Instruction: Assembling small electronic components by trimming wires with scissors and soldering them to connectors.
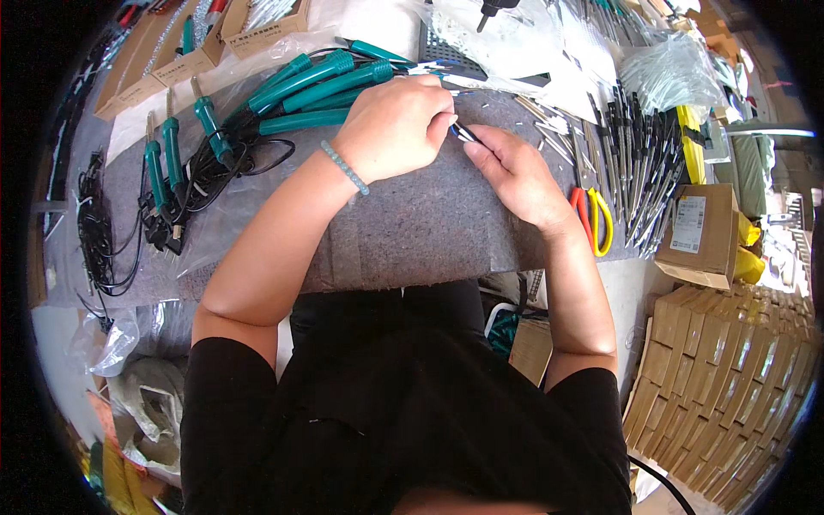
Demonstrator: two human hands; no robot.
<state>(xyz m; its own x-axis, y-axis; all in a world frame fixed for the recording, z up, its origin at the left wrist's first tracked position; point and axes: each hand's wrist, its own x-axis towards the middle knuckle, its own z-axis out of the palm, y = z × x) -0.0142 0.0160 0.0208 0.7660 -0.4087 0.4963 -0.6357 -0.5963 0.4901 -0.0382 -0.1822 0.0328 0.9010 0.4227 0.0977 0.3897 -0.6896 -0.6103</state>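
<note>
Over the middle of the grey cloth-covered bench, my two hands meet. My left hand [395, 120], with a beaded bracelet at its wrist, pinches thin wire ends; its fingertips are partly hidden. Thumb and fingers of my right hand [519, 176] close on a black cable [465, 131] that shows white and blue wires at its end. Beside my left hand lies a bundle of green soldering-iron handles [300, 86]. Pliers [592, 219] with one red and one yellow grip lie by my right wrist.
More green soldering irons [172, 154] with black cords lie at left. Thin metal rods with black leads [635, 163] spread at right, near a small cardboard box [699, 232]. Stacked cartons [721, 369] stand below right. A black tool tip [496, 10] hangs over the far side.
</note>
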